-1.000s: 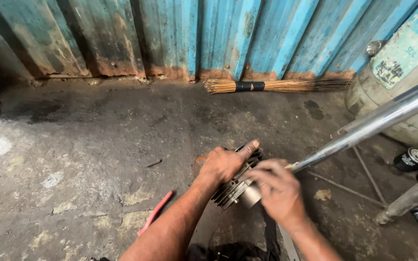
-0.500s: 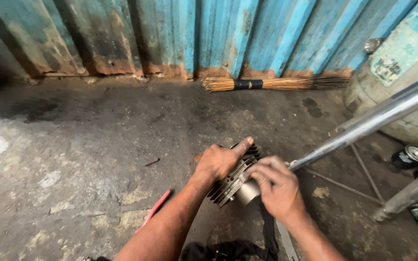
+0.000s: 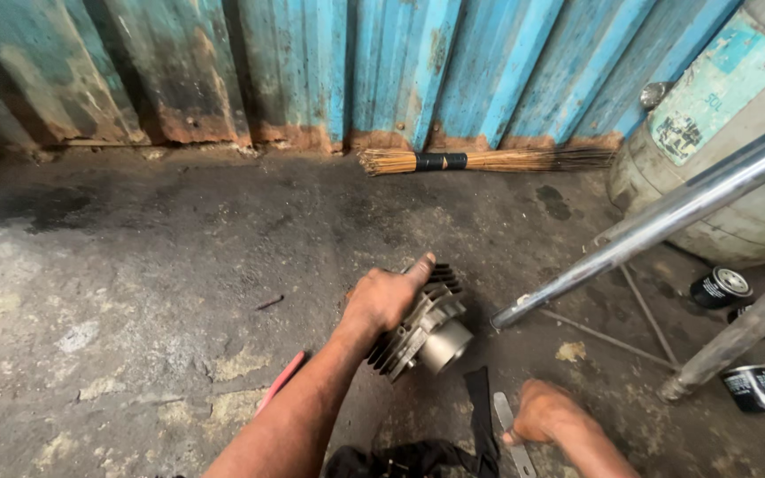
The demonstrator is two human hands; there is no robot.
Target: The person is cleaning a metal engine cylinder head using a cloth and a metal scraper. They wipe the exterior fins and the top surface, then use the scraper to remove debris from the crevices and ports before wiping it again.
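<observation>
The left hand [image 3: 384,299] rests on top of a finned metal engine cylinder [image 3: 422,323] that lies on the concrete floor [image 3: 179,257], its fingers wrapped over the fins and the thumb stretched toward the far side. Nearer and to the right, the right hand [image 3: 542,416] lies low on the floor with its fingers curled onto a flat metal tool [image 3: 511,438]. A chrome tube [image 3: 657,221] slants down from the right, ending just right of the cylinder. A stick broom [image 3: 489,160] lies against the far blue corrugated wall [image 3: 356,62].
</observation>
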